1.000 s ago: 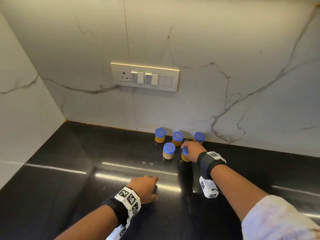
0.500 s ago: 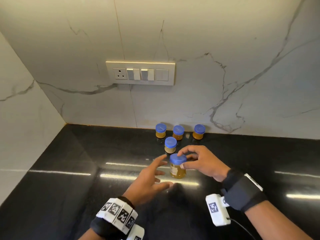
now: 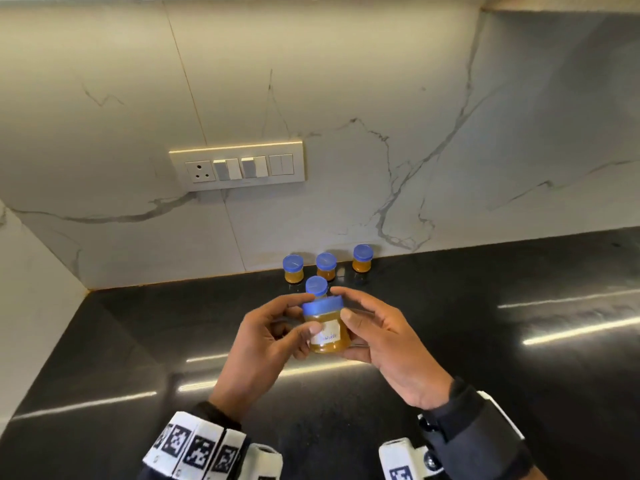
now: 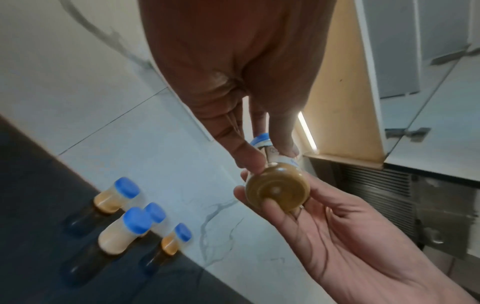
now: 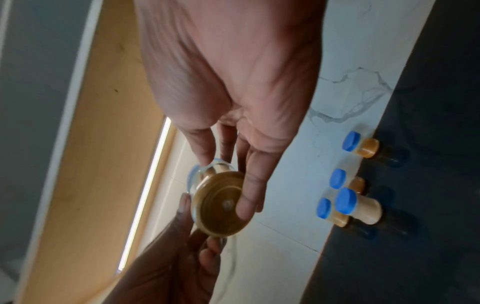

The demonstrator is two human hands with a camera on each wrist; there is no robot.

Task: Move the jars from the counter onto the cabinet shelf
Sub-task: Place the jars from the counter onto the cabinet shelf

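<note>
A small glass jar (image 3: 325,329) with a blue lid, a white label and amber contents is held in the air above the black counter (image 3: 138,341). My left hand (image 3: 277,337) grips its left side and my right hand (image 3: 374,334) grips its right side, fingers curled round it. Both wrist views show the jar's round base (image 4: 277,190) (image 5: 221,205) between the fingers. Several more blue-lidded jars (image 3: 317,285) (image 4: 124,230) (image 5: 358,207) stand on the counter by the marble wall, just behind the hands. The cabinet shelf itself is out of sight.
A switch panel with a socket (image 3: 237,166) sits on the marble backsplash. A marble side wall (image 3: 31,306) bounds the counter on the left. The underside of a wooden upper cabinet (image 4: 337,82) with a light strip (image 5: 145,197) hangs overhead.
The right hand picked a jar out of the group and lifted it toward me; the left hand came up from the counter and took hold of it too. The camera tilted upward.
</note>
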